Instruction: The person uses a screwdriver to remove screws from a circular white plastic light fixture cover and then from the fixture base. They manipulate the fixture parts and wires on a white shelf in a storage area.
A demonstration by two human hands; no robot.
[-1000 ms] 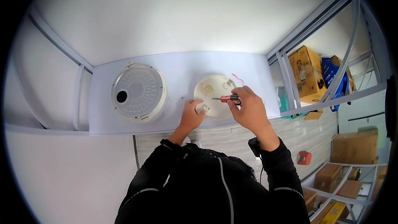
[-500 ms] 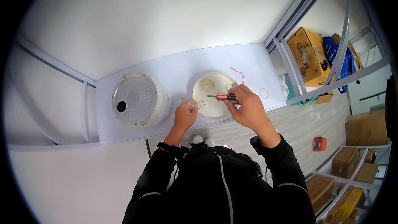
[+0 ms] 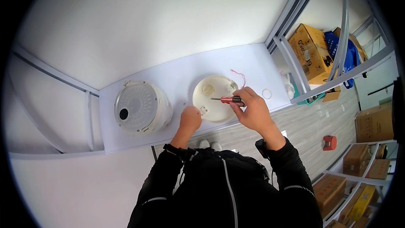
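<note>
My right hand (image 3: 254, 110) is closed round a screwdriver (image 3: 231, 99) with a red and black handle. Its thin metal shaft points left over a round cream-coloured cover (image 3: 219, 112), which lies on the table like a shallow dish. A yellowish ring-shaped part (image 3: 209, 89) and small white fittings (image 3: 203, 110) show inside the cover. My left hand (image 3: 190, 119) is curled closed at the cover's left rim, beside those fittings. What its fingers hold, if anything, is hidden. A pinkish-red wire (image 3: 239, 76) trails out past the cover's far right rim.
To the left stands a large white round appliance body (image 3: 141, 107) with a grey disc top and a black spot. A thin white ring (image 3: 266, 93) lies right of my right hand on the white table (image 3: 185, 69). Metal frame bars (image 3: 291, 61) and cartons (image 3: 310, 52) are beyond.
My left fingers have curled in further at the cover's rim, where a pinch showed before. The screwdriver stays over the cover. The whole view has shifted slightly.
</note>
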